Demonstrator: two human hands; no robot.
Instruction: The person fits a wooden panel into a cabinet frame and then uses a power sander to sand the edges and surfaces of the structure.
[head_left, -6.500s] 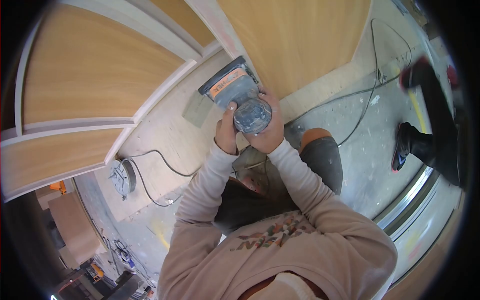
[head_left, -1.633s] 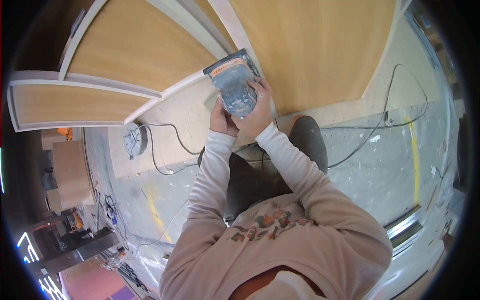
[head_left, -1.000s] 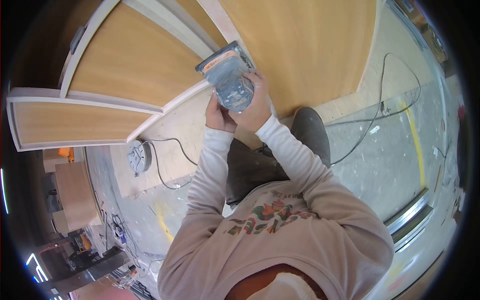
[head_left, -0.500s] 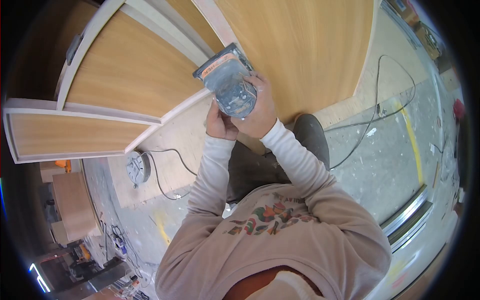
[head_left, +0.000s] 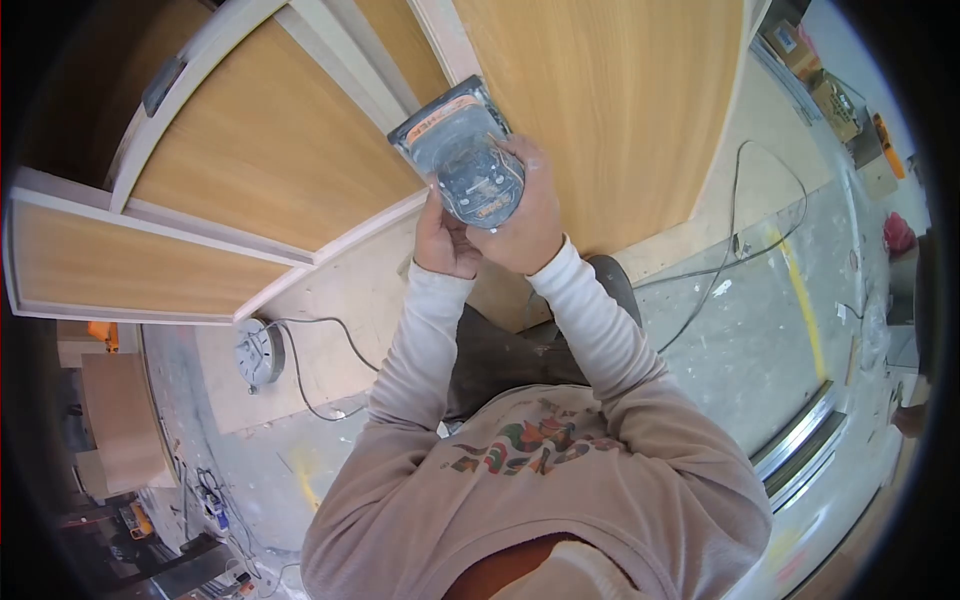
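Note:
A dusty blue-grey electric sander [head_left: 450, 135] with an orange label and a flat dark pad is up against the pale frame of a wooden panel unit. My right hand [head_left: 528, 215] wraps round its rounded body from the right. Below and to the left, my left hand [head_left: 445, 238] is closed at the lower side of the body, its fingertips partly hidden beneath it. The pad's upper end overlaps the pale upright [head_left: 447, 40] between two wood-grain panels. To the right of the sander stands a broad wood-grain panel [head_left: 610, 110].
A round grey cable reel [head_left: 259, 355] sits on the floor sheet at the left, its cord curving towards my legs. Another cord [head_left: 690, 272] loops over the floor on the right. Metal profiles [head_left: 800, 440] lie at lower right. Cardboard boxes [head_left: 838, 108] stand at upper right.
The view has shifted slightly, so the floor things sit further left. Both hands keep hold of the sander, which is turned a little and shows more of its top.

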